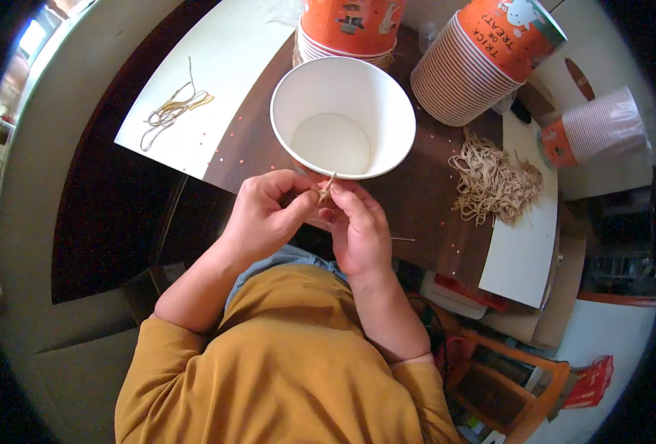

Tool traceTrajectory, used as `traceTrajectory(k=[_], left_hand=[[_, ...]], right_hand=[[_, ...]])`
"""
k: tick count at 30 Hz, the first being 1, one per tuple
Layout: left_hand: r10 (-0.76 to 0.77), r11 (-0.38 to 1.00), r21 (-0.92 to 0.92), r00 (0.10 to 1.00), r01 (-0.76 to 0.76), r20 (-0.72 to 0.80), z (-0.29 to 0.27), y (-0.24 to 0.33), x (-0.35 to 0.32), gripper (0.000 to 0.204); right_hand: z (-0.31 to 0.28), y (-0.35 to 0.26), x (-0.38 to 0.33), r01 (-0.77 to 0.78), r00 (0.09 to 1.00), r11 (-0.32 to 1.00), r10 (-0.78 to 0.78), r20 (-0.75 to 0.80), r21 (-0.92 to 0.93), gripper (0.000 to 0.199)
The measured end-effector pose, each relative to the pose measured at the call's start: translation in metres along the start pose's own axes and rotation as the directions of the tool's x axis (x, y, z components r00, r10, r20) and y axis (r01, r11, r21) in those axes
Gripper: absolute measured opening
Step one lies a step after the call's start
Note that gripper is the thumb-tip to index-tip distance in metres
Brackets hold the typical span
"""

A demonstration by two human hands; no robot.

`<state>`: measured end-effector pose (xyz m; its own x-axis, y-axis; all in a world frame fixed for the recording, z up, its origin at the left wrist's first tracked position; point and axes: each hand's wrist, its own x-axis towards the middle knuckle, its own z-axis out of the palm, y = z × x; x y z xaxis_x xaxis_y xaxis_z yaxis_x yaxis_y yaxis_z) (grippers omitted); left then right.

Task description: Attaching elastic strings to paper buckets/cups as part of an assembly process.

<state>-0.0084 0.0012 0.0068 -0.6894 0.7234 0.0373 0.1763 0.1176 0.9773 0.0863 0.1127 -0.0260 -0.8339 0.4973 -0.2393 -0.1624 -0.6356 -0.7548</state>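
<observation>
My left hand (267, 212) and my right hand (360, 223) meet in front of a paper bucket (343, 89), white inside, which stands on the brown table with its mouth toward me. Between the fingertips of both hands is a beige cord (326, 194), pinched at what looks like a small knot. One short end pokes up in front of the bucket's near rim. Whether the cord passes through the bucket's wall is hidden by my fingers. A pile of loose beige cords (491, 180) lies to the right of the bucket.
Tall stacks of orange buckets stand behind (350, 26) and at the back right (467, 70). A wrapped stack (598, 126) lies farther right. A few cords (173, 111) rest on a white board (217, 66) at the left. A wooden chair (520, 377) is at the lower right.
</observation>
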Motion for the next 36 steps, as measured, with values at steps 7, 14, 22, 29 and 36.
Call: traceTrajectory(k=[7,14,22,29,36], left_hand=[[0.122,0.993,0.028,0.983,-0.119,-0.140,0.006,-0.004,-0.005,0.020],[0.447,0.854,0.358,0.885,-0.379,-0.129,0.009,-0.010,-0.004,0.022],[0.689,0.666,0.452,0.722,-0.593,-0.067,0.012,-0.012,0.003,0.019],[0.429,0.852,0.348,0.902,-0.391,-0.038,0.004,-0.014,-0.005,0.020],[-0.020,0.924,-0.379,0.997,0.045,0.069,0.005,0.000,0.000,0.017]], right_hand=[[0.004,0.002,-0.001,0.083,0.996,0.996,-0.084,-0.032,-0.037,0.015],[0.002,0.003,-0.002,0.060,0.998,0.998,-0.059,-0.032,0.027,0.013],[0.008,0.001,-0.005,-0.039,0.997,0.990,0.048,-0.060,0.137,0.015],[0.000,-0.001,-0.004,-0.070,0.995,0.987,0.079,-0.062,0.147,0.015],[-0.001,-0.004,-0.003,-0.076,0.995,0.997,0.078,-0.066,0.034,0.016]])
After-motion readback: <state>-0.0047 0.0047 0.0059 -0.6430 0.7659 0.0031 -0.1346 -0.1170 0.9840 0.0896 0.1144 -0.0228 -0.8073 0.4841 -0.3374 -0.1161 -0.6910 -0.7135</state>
